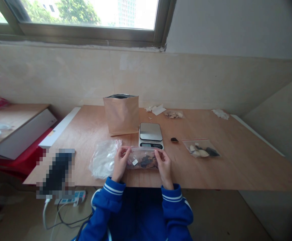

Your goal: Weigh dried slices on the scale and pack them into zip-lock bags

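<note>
Between my two hands is a clear zip bag (pixel 146 162) with dark and brownish dried pieces and a small white label in it. My left hand (pixel 121 162) pinches its upper left corner, thumb and fingers closed on the top edge. At the upper right corner, my right hand (pixel 164 164) pinches the same edge. Just beyond the bag stands a kitchen scale (pixel 150 132) with a bare steel plate; the bag covers part of its front. A pile of clear plastic bags (pixel 103 160) lies beside my left hand.
An open brown paper pouch (pixel 122 115) stands behind the scale's left side. To the right lie a dark shell-like piece (pixel 174 140) and a zip bag with pale and dark pieces (pixel 201 150). Another filled bag (pixel 174 114) and white scraps (pixel 158 109) are at the back. A blurred-out dark object (pixel 57 172) is front left.
</note>
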Demonstrator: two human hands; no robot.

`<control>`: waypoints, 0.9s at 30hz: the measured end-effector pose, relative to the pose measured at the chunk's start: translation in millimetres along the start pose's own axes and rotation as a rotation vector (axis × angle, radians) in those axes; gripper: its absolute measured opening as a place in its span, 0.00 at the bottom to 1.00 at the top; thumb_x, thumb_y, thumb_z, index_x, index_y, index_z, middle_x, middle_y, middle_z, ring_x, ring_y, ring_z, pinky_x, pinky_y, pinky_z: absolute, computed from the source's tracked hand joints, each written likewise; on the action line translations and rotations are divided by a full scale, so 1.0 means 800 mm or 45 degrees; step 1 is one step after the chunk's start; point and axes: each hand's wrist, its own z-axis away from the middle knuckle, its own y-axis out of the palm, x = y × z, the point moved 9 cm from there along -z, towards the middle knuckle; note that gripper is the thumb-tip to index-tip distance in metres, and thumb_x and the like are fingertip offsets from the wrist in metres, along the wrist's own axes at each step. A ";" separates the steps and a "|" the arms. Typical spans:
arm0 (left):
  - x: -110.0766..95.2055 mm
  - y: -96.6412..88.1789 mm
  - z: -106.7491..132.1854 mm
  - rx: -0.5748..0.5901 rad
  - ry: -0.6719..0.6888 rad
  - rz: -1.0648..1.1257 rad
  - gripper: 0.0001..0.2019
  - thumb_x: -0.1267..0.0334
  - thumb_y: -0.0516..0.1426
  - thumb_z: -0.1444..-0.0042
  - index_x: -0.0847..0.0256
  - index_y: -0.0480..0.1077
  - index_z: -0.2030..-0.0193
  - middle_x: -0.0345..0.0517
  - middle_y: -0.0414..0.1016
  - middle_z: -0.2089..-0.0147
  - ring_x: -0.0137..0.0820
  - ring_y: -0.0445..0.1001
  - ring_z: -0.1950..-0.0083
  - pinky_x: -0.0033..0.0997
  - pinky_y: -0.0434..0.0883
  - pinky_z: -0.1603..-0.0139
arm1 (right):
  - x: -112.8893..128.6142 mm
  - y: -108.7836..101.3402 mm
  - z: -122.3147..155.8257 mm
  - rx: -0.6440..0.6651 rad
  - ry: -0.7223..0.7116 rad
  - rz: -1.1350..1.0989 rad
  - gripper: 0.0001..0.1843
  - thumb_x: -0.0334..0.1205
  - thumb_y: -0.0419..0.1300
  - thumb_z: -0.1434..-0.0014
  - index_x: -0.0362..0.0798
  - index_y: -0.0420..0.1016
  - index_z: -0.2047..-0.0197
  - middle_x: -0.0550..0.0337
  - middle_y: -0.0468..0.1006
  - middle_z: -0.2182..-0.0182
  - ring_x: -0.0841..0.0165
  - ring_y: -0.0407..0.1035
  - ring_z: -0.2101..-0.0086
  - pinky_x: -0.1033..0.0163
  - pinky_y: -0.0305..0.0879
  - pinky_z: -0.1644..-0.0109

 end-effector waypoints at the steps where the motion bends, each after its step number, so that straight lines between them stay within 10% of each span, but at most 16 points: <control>1: 0.000 0.000 0.000 0.000 0.002 0.002 0.14 0.52 0.61 0.45 0.61 0.71 0.62 0.41 0.74 0.68 0.24 0.68 0.76 0.23 0.64 0.78 | 0.001 -0.001 0.000 -0.007 -0.021 0.016 0.18 0.54 0.63 0.43 0.47 0.77 0.60 0.55 0.81 0.66 0.62 0.75 0.62 0.58 0.70 0.55; 27: -0.005 0.011 0.005 0.131 0.024 -0.108 0.16 0.51 0.61 0.44 0.63 0.75 0.60 0.40 0.73 0.72 0.26 0.69 0.75 0.25 0.67 0.74 | 0.014 0.010 0.005 0.062 -0.055 0.051 0.17 0.53 0.65 0.46 0.47 0.79 0.63 0.56 0.82 0.66 0.61 0.75 0.63 0.57 0.71 0.57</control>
